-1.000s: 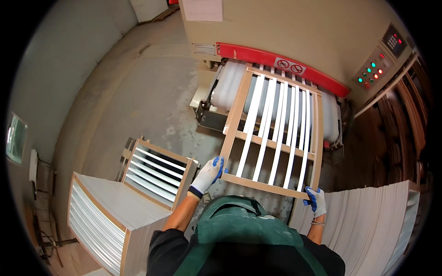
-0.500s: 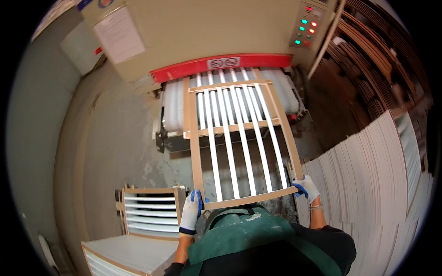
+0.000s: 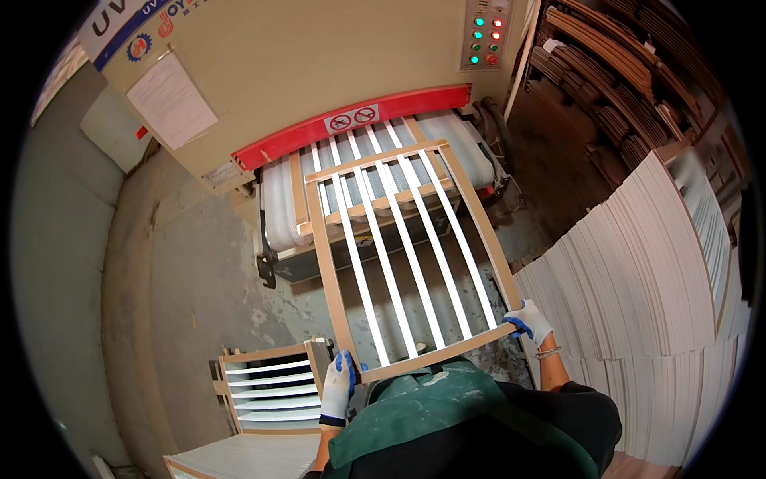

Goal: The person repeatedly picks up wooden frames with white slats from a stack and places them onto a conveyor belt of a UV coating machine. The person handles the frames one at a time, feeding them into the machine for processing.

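I hold a wooden frame with several white slats (image 3: 399, 247) flat in front of me. My left hand (image 3: 339, 385), in a white and blue glove, grips its near left corner. My right hand (image 3: 528, 320), gloved the same way, grips its near right corner. The frame's far end lies over the white rollers (image 3: 279, 203) at the mouth of a beige machine (image 3: 319, 64) with a red guard bar (image 3: 351, 124). A second slatted frame (image 3: 307, 207) lies on the rollers under the far end.
A stack of slatted frames (image 3: 267, 383) stands at my lower left. A tall stack of white panels (image 3: 646, 295) fills the right side. A control panel with lights (image 3: 485, 36) sits on the machine's upper right. Dark wooden racks (image 3: 630, 80) stand far right. The floor is grey concrete (image 3: 191, 279).
The view has swung right and squared up to the machine. The frame in my hands now points straighter at the rollers, and my hands keep hold of its near corners.
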Demonstrator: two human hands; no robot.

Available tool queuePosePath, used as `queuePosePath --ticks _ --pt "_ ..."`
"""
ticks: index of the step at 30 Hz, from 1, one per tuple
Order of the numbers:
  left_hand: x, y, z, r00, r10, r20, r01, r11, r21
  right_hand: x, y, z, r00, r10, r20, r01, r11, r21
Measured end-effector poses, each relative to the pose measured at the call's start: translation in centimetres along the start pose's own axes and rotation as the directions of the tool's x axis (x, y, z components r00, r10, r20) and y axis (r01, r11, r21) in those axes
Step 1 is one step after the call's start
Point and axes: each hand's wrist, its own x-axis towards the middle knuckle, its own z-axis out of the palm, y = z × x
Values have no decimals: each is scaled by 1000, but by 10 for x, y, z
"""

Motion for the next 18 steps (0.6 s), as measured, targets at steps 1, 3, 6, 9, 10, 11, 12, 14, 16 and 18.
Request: queuePosePath --ticks 1,3,6,9,10,11,12,14,16,18 --pt "5 7 -3 992 -115 49 120 988 -100 5 6 -1 1000 -3 -1 3 1000 -15" --pt "13 21 -10 954 -277 113 297 923 -245 2 2 -1 1000 28 -11 -28 999 -21" --pt "8 21 5 940 -340 39 334 885 -325 10 17 -6 1000 14 -27 -16 999 -51" --pt "18 25 2 898 -419 135 438 821 -366 5 13 -6 1000 8 -18 -8 1000 -15" --pt "22 28 -1 874 -450 181 485 788 -380 1 9 -5 1000 10 -11 -10 1000 10" --pt "25 32 -3 847 -484 221 531 746 -402 2 11 -6 1000 11 -16 -11 1000 -5" --pt "27 33 -4 817 -513 262 575 701 -422 3 13 -6 1000 11 -22 -12 1000 -20" --pt "25 32 -1 790 -547 276 611 671 -419 1 10 -5 1000 19 -21 -19 999 -30" --pt "23 31 1 768 -562 306 640 654 -404 -3 7 -6 999 34 -11 -34 999 -15" --pt "22 30 2 750 -561 350 661 650 -375 4 16 -9 1000 26 -8 -26 1000 -17"
